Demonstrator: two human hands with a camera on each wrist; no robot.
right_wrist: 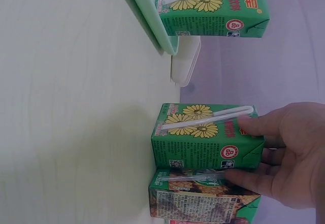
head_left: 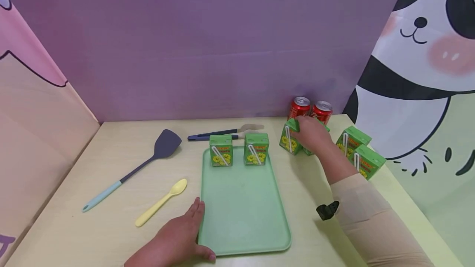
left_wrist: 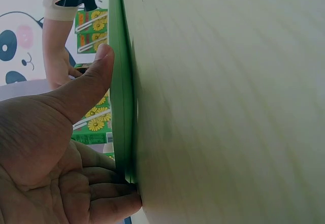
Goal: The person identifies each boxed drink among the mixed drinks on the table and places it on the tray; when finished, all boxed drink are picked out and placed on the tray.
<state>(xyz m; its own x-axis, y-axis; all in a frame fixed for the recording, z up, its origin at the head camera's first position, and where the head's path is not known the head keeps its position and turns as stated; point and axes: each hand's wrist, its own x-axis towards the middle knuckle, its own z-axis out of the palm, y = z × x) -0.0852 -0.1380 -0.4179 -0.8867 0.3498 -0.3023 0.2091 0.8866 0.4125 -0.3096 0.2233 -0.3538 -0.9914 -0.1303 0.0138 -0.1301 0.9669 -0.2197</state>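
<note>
1. Evidently, the right hand [head_left: 313, 133] grasps a green carton [head_left: 286, 140] from above, thumb and fingers at opposite sides of its top.
2. The green carton is upright, tall axis vertical, to the right of the tray's far end and apart from its rim.
3. Tray [head_left: 243, 209]: long axis running away from the person; two upright cartons [head_left: 256, 149] stand side by side at its far end.
4. Neighbouring carton [right_wrist: 198, 203]: just right of the green carton; whether the fingers press it cannot be told.
5. Left hand [head_left: 178, 234]: fingers extended along the tray's left edge, grasping nothing; the farther hand from the green carton.
</note>
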